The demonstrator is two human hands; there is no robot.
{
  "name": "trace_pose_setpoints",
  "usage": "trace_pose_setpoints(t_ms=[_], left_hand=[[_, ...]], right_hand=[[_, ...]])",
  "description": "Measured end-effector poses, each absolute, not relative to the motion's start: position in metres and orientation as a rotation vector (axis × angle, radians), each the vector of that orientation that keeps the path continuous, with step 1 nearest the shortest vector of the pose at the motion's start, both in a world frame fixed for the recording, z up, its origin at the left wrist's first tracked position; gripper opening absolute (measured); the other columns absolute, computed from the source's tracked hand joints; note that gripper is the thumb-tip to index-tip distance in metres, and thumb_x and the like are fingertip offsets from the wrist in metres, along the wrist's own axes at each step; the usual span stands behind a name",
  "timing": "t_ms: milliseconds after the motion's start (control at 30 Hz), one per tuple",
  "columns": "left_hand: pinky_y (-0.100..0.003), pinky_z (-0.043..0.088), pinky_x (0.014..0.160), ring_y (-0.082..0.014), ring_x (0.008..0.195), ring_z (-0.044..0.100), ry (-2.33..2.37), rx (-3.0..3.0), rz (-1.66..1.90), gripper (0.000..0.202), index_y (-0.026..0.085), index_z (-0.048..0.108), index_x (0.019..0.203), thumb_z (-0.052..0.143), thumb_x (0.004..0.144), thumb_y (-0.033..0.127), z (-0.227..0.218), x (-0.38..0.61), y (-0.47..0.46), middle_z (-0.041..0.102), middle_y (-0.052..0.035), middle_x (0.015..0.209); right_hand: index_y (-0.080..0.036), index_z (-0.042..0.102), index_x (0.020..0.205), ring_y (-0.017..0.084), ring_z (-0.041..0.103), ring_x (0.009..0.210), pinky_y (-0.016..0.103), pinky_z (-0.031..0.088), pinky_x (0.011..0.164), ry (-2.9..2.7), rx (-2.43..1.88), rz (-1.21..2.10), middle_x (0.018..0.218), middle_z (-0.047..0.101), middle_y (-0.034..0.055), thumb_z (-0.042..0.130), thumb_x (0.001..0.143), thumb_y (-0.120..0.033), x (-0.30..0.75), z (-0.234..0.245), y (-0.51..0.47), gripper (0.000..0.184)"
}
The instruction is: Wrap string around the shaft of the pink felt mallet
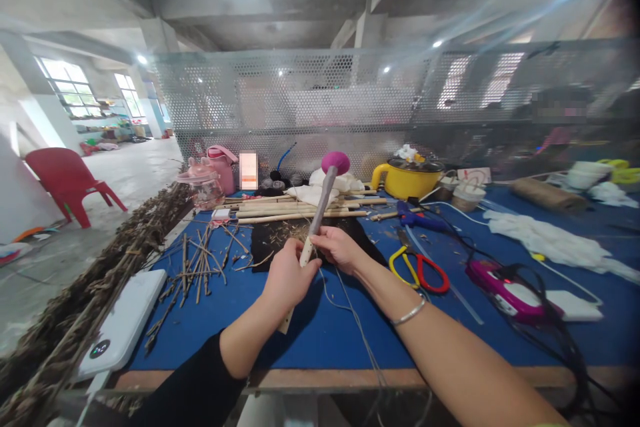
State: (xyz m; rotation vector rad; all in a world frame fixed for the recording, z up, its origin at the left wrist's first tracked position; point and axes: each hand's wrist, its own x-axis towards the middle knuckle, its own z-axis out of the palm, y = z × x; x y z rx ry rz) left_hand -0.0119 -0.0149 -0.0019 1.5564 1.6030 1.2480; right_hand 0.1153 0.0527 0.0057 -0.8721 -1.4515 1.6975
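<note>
Both hands are on a pale wooden stick (307, 251) that leans away from me above the blue tabletop. Its upper length is wrapped in grey yarn (324, 201), and a round purple top (335, 163) caps the far end. My left hand (287, 275) is closed round the bare lower part. At the lower edge of the wrapping, the fingers of my right hand (341, 249) pinch the stick. Loose grey strands (353, 310) hang from near the right fingers down over the table edge. Beneath the hands lies a black cloth (263, 243) with wood scraps.
Twigs (197, 263) and a white power bank (125, 320) lie left. Behind are wooden rods (300, 215) and a yellow pot (407, 180). Red-and-yellow scissors (433, 273), a blue glue gun (423, 219), a magenta device (513, 293) and cables are on the right.
</note>
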Motion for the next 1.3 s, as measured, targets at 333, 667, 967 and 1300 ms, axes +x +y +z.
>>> trace_pose_setpoints(t_ms=[333,667,967,1300], left_hand=[[-0.017,0.032,0.031,-0.0092,0.030,0.046,1.092,1.313,1.035,0.032,0.017,0.046,0.087,0.041,0.081,0.048,0.011,-0.001,-0.023,0.054,0.0026,0.050],[-0.020,0.035,0.043,-0.0100,0.046,0.050,1.473,1.469,1.061,0.029,0.017,0.050,0.082,0.039,0.083,0.044,-0.003,-0.009,-0.015,0.057,-0.0019,0.066],[-0.016,0.012,0.034,-0.0041,0.033,0.017,1.087,0.909,0.918,0.038,0.021,0.040,0.075,0.034,0.080,0.058,0.016,-0.007,-0.022,0.027,0.0091,0.051],[-0.022,0.034,0.053,-0.0130,0.056,0.048,1.568,1.583,1.154,0.018,0.018,0.049,0.076,0.055,0.075,0.035,0.000,-0.003,-0.021,0.052,-0.0020,0.065]], right_hand=[[-0.014,0.052,0.085,0.002,0.017,0.035,0.019,0.004,0.035,-1.405,-0.596,1.858,0.045,0.036,-0.0096,0.068,0.066,-0.038,0.124,0.014,0.049,0.034],[-0.016,0.047,0.068,0.002,0.018,0.032,0.021,0.008,0.034,-1.465,-0.840,1.614,0.039,0.032,-0.0102,0.066,0.066,-0.035,0.113,0.002,0.054,0.027],[-0.016,0.051,0.082,0.003,0.017,0.034,0.020,0.007,0.035,-1.475,-0.669,1.781,0.043,0.031,-0.0102,0.066,0.067,-0.041,0.121,0.009,0.048,0.033],[-0.018,0.041,0.066,0.003,0.017,0.033,0.020,0.008,0.033,-1.493,-0.840,1.687,0.040,0.029,-0.0110,0.066,0.067,-0.040,0.116,0.006,0.049,0.033]])
